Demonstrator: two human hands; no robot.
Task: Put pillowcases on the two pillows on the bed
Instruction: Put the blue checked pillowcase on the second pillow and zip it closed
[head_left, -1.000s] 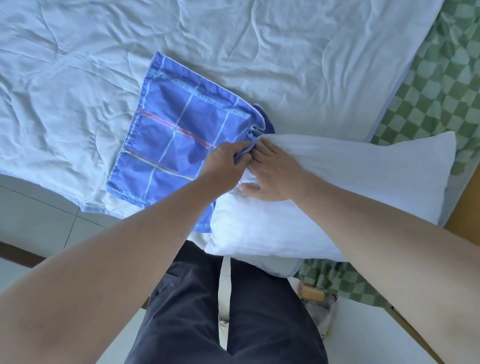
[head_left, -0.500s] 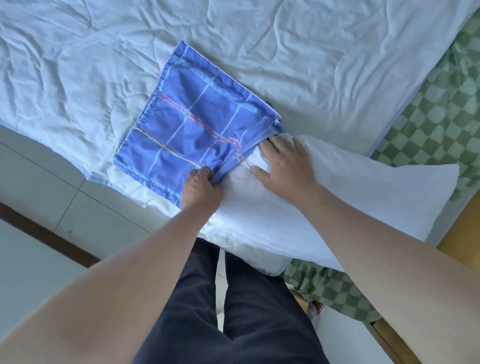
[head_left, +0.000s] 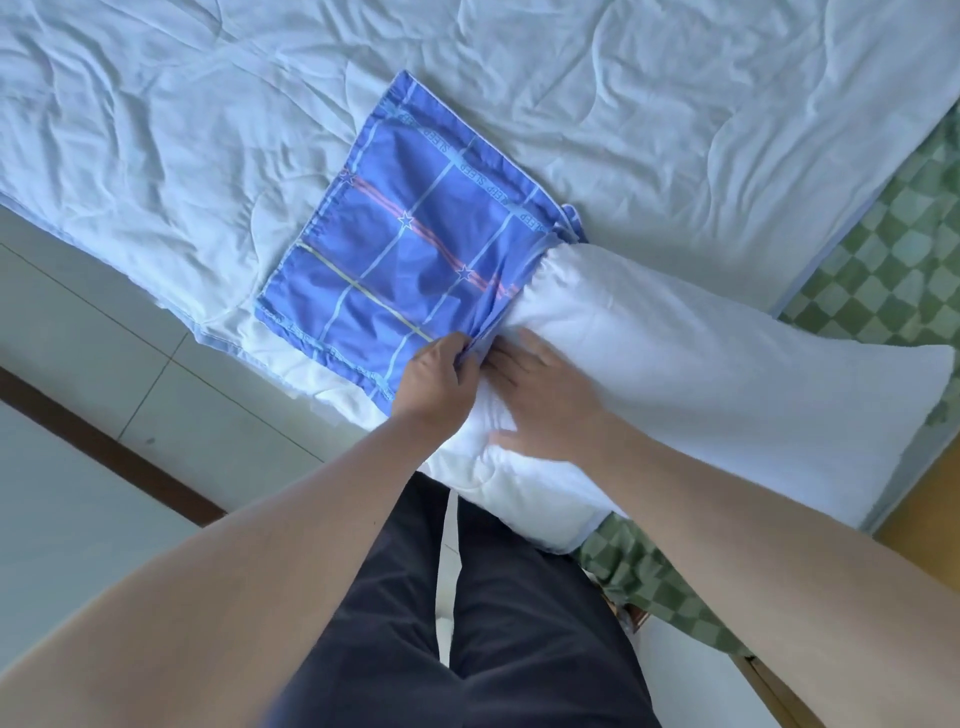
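A: Where's the white pillow (head_left: 701, 384) found, rel. to the blue plaid pillowcase (head_left: 415, 254)?

B: Its far-left end is tucked into the pillowcase's gathered mouth, near the front edge of the bed. The rest is left bare, stretched away to the right of the pillowcase, so most of it isn't covered yet. Only one pillow can be made out; a 2nd isn't seen.

A: Hands?

B: The pillowcase's mouth hem is pinched at its near corner by the left hand (head_left: 436, 371), fingers curled on the cloth. The right hand (head_left: 545, 397) is laid flat on the pillow just beside the mouth, fingers fairly straight, nothing gripped; some blur is noted there.

A: Which relation is the next move governed by?

B: The long axes. The pillow's length is run left-to-right and a bit toward the viewer, roughly in line w/ the pillowcase, whose closed end is pointed up-left, away from both hands. So the stuffing prob. has to be driven up-left into the pillowcase, while the hem is drawn back over it toward the right.

A: Nearer hand?

B: The pillowcase is closer to the left hand, the uncovered bulk to the right hand. Both are met at the mouth's near corner, almost touching.

A: Surroundings?

B: A white quilt (head_left: 260, 104) is spread under the pillowcase; a green checked sheet (head_left: 883, 249) is shown right of the pillow.
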